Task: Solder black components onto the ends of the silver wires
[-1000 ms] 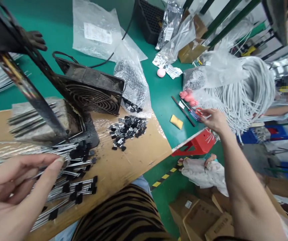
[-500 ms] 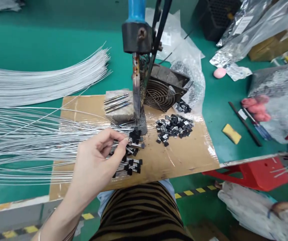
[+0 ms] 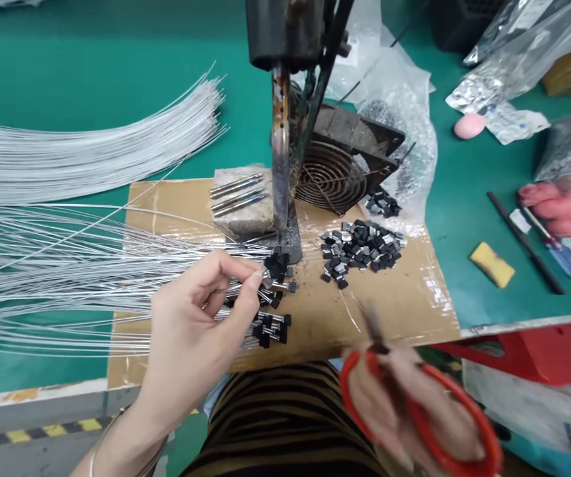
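Note:
My left hand (image 3: 203, 324) is closed in a pinch over the wires, and a small greyish piece shows at its fingertips, too small to name. Right beside those fingertips lie the black block-shaped ends (image 3: 278, 265) of the thin silvery wires (image 3: 67, 271), which stretch off to the left. Smeared by motion, my right hand (image 3: 447, 411) grips a pair of red-handled scissors (image 3: 418, 421) at the front edge. Their blades point up and away from me, toward a heap of small black pieces (image 3: 365, 245) on the cardboard (image 3: 315, 331).
An upright soldering iron (image 3: 280, 152) stands over a grey block (image 3: 243, 205) bearing several metal tips. Behind it sits a dark fan (image 3: 332, 175). A bundle of white wires (image 3: 116, 159) lies back left. To the right are a yellow sponge (image 3: 491, 265) and a dark rod (image 3: 526, 242).
My right hand has come into view at the lower right with the red-handled scissors. My left hand keeps its pinch at nearly the same place. The view has shifted slightly.

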Available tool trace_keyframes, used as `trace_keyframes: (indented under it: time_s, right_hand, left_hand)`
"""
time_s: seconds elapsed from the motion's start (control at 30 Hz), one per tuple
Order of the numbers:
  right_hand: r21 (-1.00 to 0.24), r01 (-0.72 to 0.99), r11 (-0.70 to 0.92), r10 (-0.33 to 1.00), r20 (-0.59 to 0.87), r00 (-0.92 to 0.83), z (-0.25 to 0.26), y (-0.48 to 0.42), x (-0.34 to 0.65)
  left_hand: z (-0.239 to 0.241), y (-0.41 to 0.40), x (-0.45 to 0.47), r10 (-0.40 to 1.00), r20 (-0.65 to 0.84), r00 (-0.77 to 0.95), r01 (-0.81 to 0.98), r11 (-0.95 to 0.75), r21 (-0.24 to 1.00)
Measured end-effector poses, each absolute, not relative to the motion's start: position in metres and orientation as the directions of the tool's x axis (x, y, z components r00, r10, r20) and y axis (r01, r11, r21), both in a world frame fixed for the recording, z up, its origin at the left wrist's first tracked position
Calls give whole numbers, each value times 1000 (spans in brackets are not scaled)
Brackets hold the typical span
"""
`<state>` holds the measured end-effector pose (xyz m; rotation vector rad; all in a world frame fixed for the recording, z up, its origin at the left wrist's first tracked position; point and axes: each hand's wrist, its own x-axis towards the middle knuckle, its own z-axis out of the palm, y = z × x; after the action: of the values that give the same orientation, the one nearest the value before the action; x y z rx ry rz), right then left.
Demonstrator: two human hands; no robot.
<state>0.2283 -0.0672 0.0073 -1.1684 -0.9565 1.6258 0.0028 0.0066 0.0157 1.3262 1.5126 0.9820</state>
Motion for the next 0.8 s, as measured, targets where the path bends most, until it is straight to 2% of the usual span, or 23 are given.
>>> trace_keyframes:
  time_s: [0.03, 0.07, 0.13, 0.2, 0.63, 0.8]
  right_hand:
    - [-845, -299, -444, 869, -325, -373, 2, -68, 215]
    - [-744, -367, -559, 798, -363, -481, -2, -68, 203]
    - [-600, -472, -646, 746, -368, -555, -8, -67, 184]
    - [-530, -505, -681, 720, -357, -596, -11, -63, 172]
    - [-358, -582, -730, 683, -426, -594, -20, -54, 158]
    - [-326, -582, -745, 664, -449, -599, -17, -52, 157]
  left_hand:
    - [15, 5, 3, 994, -95, -56, 314, 108, 943]
    - [15, 4, 3, 995, -78, -62, 329, 94, 940]
    - [12, 2, 2, 996, -50, -68, 361, 72, 930]
    - [10, 1, 2, 997, -32, -75, 381, 59, 923]
    - [4, -3, 6, 996, 57, -73, 460, -17, 888]
    - [2, -4, 7, 994, 96, -60, 492, -54, 869]
